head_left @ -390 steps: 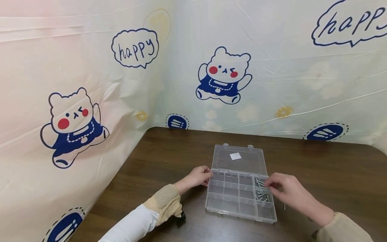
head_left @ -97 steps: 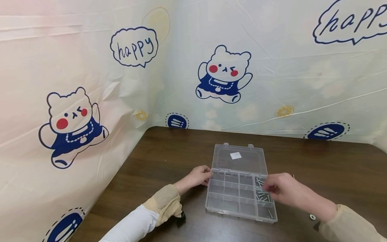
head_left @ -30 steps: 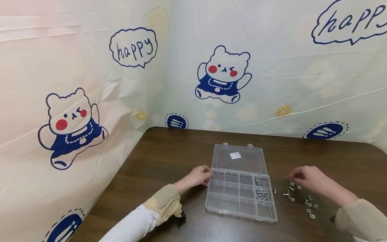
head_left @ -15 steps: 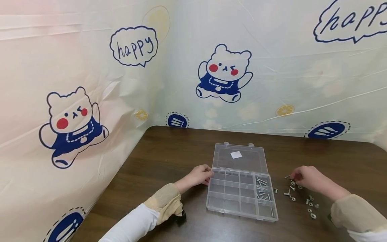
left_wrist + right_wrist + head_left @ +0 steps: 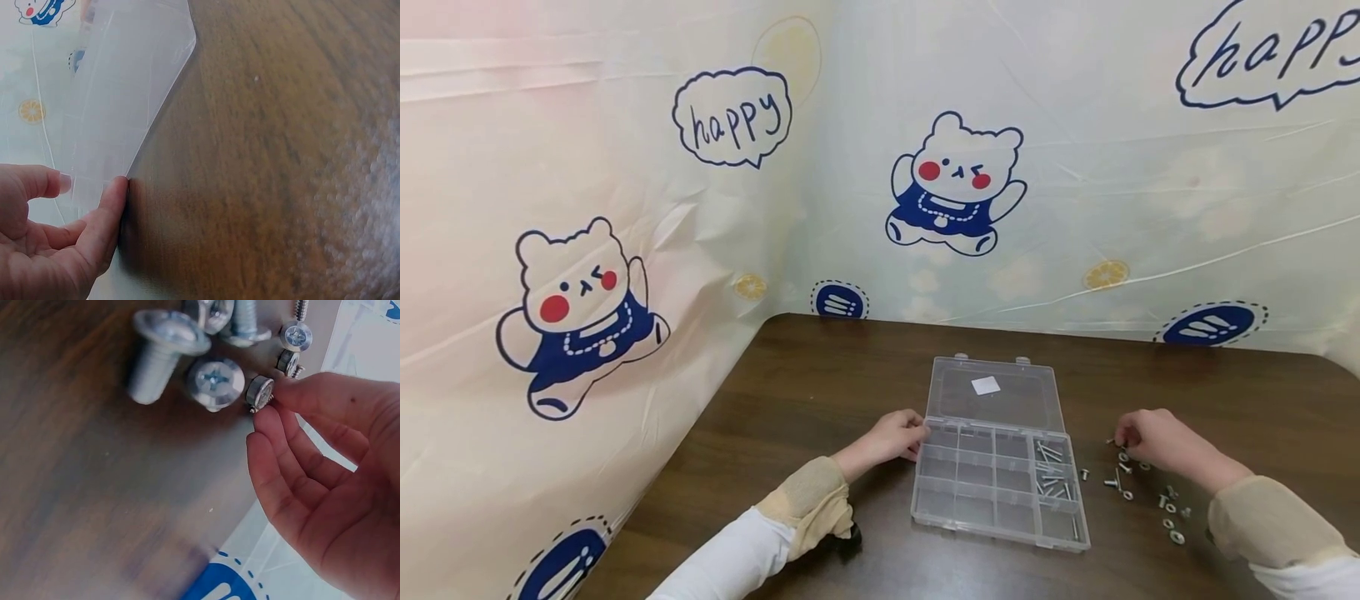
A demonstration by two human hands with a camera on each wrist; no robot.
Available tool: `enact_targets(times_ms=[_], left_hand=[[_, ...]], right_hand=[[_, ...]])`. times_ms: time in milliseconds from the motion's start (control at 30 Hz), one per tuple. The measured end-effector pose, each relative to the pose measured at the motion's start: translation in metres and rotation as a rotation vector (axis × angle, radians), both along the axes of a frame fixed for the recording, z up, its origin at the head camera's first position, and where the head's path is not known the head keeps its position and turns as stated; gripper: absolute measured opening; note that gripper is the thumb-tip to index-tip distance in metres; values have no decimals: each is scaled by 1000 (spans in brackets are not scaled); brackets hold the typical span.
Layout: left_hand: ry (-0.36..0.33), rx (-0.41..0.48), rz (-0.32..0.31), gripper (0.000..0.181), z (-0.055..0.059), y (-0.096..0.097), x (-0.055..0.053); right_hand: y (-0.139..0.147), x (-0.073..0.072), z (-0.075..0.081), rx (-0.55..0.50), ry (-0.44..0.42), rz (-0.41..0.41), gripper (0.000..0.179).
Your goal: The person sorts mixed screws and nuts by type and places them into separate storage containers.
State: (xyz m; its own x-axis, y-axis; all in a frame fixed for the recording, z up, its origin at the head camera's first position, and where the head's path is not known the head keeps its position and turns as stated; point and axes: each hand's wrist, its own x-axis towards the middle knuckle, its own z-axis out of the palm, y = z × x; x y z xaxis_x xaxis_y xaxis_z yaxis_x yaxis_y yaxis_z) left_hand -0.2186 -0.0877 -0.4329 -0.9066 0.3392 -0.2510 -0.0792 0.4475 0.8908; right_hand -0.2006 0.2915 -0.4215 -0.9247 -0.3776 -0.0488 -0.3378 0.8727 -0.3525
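Note:
On the brown table lies a clear plastic compartment box (image 5: 973, 504), its lid (image 5: 1015, 404) folded back. My left hand (image 5: 891, 436) holds its left side; in the left wrist view the thumb and fingertips sit at the clear plastic edge. Long screws (image 5: 1051, 482) lie in the right-hand column, and one slim screw (image 5: 1074, 525) is in its nearest compartment. My right hand (image 5: 1157, 437) is low over the loose hardware right of the box. In the right wrist view its thumb and index finger pinch a small round cam lock nut (image 5: 259, 392). A short flanged bolt (image 5: 156, 356) appears large nearby.
More cam lock nuts (image 5: 1177, 538) and short bolts (image 5: 1163, 501) are scattered right of the box on the table (image 5: 820, 375). A lone bolt (image 5: 1084, 474) lies close to the box's right wall. A printed curtain (image 5: 1060, 83) encloses the table's back and left.
Since the earliest frames, my right hand has moved from the box's right column to the loose hardware, and a slim screw has appeared in the nearest compartment. My left hand has stayed put.

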Motion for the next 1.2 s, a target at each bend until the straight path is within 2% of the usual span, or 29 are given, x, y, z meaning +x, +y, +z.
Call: enact_targets(times_ms=[200,333,667,933,1033,1200], left_hand=[[-2,-2,-6,22,2,1,2],[4,-4,-9,23,2,1,2],[5,-5,-8,22,1,1,0],[2,-2,-1,21,-2,1,0],[6,-7,-2,21,-2,1,0],[11,-14,-5,21,-1,1,-1]], right_hand=[[-1,1,5,9,-46,-13,11],[-4,1,11,-11,-24,-26,11],[-27,19,34,-123,243,62,16],[-42,29,40,-229,429,141,26],[-49,34,43,-277,481,186,31],[-64,41,48,-339,519,274,36]])
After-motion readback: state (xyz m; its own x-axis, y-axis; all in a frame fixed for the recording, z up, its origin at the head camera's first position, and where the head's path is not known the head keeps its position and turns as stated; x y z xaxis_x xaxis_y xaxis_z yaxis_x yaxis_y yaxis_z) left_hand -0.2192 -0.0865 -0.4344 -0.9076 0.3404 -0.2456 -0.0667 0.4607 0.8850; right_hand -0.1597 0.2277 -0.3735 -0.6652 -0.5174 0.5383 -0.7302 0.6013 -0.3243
